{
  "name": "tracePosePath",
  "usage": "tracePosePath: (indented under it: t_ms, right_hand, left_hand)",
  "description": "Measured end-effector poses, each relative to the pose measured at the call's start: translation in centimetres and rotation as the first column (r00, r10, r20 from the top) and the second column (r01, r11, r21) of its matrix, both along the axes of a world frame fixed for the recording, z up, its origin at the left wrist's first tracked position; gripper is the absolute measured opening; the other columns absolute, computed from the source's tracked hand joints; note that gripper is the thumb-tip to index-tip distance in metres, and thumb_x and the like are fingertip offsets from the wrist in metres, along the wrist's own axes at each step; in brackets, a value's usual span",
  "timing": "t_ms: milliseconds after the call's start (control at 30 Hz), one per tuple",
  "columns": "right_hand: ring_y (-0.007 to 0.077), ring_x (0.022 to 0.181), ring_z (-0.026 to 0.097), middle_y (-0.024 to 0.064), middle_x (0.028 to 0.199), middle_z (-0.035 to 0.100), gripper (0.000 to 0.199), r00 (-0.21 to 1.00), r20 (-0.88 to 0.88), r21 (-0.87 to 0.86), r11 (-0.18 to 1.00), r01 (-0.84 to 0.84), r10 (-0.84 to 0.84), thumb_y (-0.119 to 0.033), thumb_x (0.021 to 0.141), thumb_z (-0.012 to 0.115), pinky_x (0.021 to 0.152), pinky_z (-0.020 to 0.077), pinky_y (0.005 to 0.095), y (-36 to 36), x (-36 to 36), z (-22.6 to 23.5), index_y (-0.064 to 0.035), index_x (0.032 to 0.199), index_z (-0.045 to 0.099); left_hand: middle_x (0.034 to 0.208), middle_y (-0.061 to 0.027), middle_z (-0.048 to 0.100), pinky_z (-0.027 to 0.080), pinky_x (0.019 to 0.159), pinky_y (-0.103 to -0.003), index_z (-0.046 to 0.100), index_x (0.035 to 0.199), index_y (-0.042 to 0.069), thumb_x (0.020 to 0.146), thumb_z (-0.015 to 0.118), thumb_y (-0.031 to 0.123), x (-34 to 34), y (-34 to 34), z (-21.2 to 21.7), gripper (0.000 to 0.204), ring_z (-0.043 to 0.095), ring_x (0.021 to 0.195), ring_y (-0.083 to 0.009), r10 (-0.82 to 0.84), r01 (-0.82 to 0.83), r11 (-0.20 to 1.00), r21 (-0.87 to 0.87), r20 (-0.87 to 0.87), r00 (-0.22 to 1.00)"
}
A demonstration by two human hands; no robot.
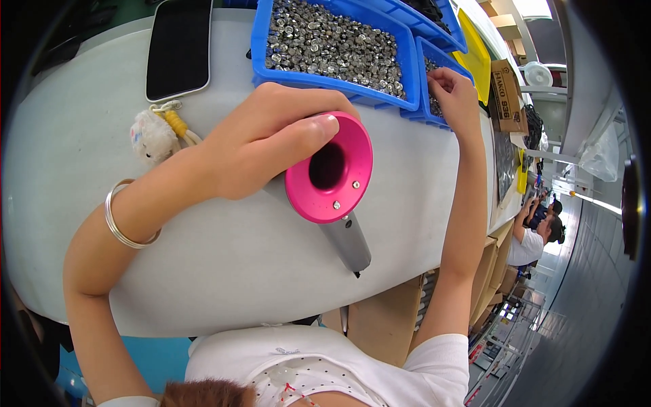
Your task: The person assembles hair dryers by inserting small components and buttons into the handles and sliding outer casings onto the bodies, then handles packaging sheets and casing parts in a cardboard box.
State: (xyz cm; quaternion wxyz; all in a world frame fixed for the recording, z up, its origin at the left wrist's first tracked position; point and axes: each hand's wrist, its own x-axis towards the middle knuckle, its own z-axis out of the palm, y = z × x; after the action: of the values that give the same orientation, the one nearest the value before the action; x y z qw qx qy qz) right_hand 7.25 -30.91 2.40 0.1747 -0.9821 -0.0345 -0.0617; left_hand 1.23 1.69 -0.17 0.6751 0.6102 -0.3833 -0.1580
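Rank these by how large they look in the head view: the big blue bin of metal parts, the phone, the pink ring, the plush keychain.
1. big blue bin
2. phone
3. pink ring, close to the phone and nearer the camera, so unsure
4. plush keychain

The person wears a white short-sleeved top point(298, 366) with small dark dots on the chest part and a little stitched mark just above these dots; the right sleeve point(441, 356) ends high on the upper arm, so both forearms are bare. Around the left wrist, just beside the left hand point(264, 139), there is a thin silver bangle point(122, 227), plain and round, a little loose on the arm. The right hand point(454, 95) has no ring or watch that I can see, and below the top some reddish-brown hair point(207, 395) shows at the lower edge.
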Motion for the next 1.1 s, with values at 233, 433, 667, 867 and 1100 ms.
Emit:
tracePosePath:
  t_ms: [233, 433, 667, 867, 1100]
  right_hand:
    - [0.0138, 0.073, 0.064, 0.0086, 0.085, 0.069, 0.016, 0.956, 0.294, -0.143, 0.989, 0.046, -0.002, -0.014, 0.082, 0.066, 0.070, 0.0484, 0.0241, 0.5, -1.5, 1.1, -0.0018, 0.093, 0.069]
    - [0.0143, 0.079, 0.058, 0.0061, 0.084, 0.063, 0.019, 0.993, 0.053, 0.788, 0.615, 0.025, -0.108, -0.005, 0.084, 0.064, 0.074, 0.0458, 0.0247, 3.6, -9.2, 2.3, 0.0044, 0.100, 0.064]
    - [0.0166, 0.078, 0.060, 0.0126, 0.087, 0.062, 0.015, 0.971, -0.149, 0.948, 0.305, 0.087, 0.188, 0.008, 0.077, 0.062, 0.070, 0.0474, 0.0266, 9.1, -18.4, -0.8, 0.0065, 0.092, 0.060]
    - [0.0191, 0.078, 0.061, 0.0127, 0.087, 0.063, 0.017, 0.999, -0.033, 0.840, 0.543, 0.013, 0.028, 0.011, 0.076, 0.062, 0.072, 0.0486, 0.0283, 11.2, -19.9, -1.0, 0.0071, 0.093, 0.062]
    - [0.0196, 0.077, 0.057, 0.0109, 0.087, 0.061, 0.021, 0.984, 0.158, 0.681, 0.712, -0.173, 0.087, 0.013, 0.068, 0.068, 0.067, 0.0457, 0.0268, 11.7, -20.5, -1.4, 0.0038, 0.087, 0.065]
  left_hand:
    - [0.086, -0.0121, 0.062, 0.048, 0.071, -0.027, 0.059, 0.095, -0.005, 0.090, 0.036, 0.031, -0.2, -0.2, 0.0, 0.043, 0.061, 0.079, -0.0185, -0.006, 0.006, 1.000, -0.011, -0.016, 1.000]
    - [0.085, -0.0115, 0.062, 0.048, 0.071, -0.027, 0.059, 0.094, -0.005, 0.090, 0.036, 0.031, -0.5, 0.1, -0.1, 0.043, 0.060, 0.078, -0.0175, 0.029, -0.029, 1.000, 0.008, -0.038, 0.999]
    - [0.083, -0.0114, 0.063, 0.047, 0.070, -0.026, 0.058, 0.093, -0.005, 0.089, 0.035, 0.031, -0.7, 0.1, -0.1, 0.043, 0.060, 0.078, -0.0166, 0.054, -0.052, 0.997, 0.052, -0.054, 0.997]
    - [0.082, -0.0114, 0.063, 0.048, 0.069, -0.026, 0.057, 0.093, -0.005, 0.089, 0.034, 0.030, -1.0, -0.1, -0.1, 0.042, 0.060, 0.076, -0.0161, 0.104, -0.102, 0.992, 0.070, -0.030, 0.994]
    - [0.083, -0.0126, 0.063, 0.049, 0.070, -0.026, 0.057, 0.094, -0.006, 0.090, 0.033, 0.028, -1.3, -0.3, 0.0, 0.042, 0.061, 0.077, -0.0172, 0.116, -0.116, 0.989, 0.088, 0.005, 0.993]
